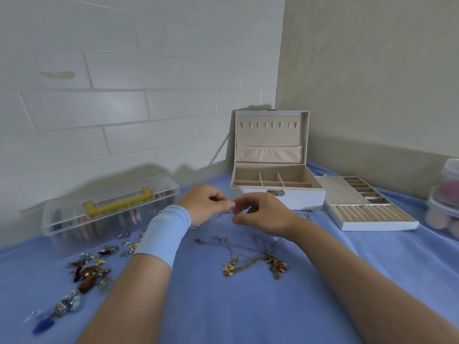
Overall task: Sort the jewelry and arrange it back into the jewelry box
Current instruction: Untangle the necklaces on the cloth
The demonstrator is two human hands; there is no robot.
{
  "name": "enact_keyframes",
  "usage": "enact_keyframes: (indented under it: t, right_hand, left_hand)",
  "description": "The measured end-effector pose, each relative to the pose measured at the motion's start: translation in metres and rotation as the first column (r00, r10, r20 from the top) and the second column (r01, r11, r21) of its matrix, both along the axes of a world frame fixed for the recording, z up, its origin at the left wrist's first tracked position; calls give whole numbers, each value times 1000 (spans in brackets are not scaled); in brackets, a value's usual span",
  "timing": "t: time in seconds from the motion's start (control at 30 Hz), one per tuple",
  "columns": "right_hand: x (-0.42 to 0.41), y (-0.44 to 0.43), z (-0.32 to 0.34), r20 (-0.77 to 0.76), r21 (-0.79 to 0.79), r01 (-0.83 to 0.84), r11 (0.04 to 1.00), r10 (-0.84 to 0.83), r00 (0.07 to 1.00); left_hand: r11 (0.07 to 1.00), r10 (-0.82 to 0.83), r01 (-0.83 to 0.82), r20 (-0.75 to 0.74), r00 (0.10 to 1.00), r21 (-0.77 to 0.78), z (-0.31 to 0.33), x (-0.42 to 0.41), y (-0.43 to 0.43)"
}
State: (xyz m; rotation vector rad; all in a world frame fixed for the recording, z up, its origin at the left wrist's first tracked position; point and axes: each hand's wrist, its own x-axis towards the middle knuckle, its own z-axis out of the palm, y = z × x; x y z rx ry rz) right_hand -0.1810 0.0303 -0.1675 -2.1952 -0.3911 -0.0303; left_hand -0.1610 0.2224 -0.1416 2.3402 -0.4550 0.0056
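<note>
The white jewelry box (pixel 278 194) stands open at the back, its beige compartments bare. Its lift-out tray (pixel 367 207) lies to the right of it. My left hand (pixel 203 202) and my right hand (pixel 260 212) meet just in front of the box, fingertips pinched together on a thin chain that is too fine and blurred to make out well. Below them a tangle of necklaces (pixel 255 261) with gold pendants lies on the blue cloth. A scatter of earrings and charms (pixel 92 269) sits at the left.
A clear plastic case (pixel 109 209) with a yellow handle lies at the back left against the white wall. Stacked clear containers (pixel 444 202) with pink contents stand at the right edge. The blue cloth (pixel 248 306) covers the whole surface.
</note>
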Motion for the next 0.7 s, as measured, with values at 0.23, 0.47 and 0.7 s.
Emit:
enact_keyframes:
  t: [0.23, 0.47, 0.7]
  right_hand:
    - [-8, 8, 10, -53, 356, -59, 932, 84, 995]
    - [-3, 5, 14, -55, 490, -83, 868, 125, 991]
    - [-5, -8, 22, -172, 695, -16, 718, 187, 967]
  left_hand:
    - [908, 13, 3, 34, 999, -418, 10, -6, -8]
    - [579, -145, 22, -76, 987, -815, 18, -9, -11]
    - [718, 127, -79, 19, 992, -692, 10, -3, 0]
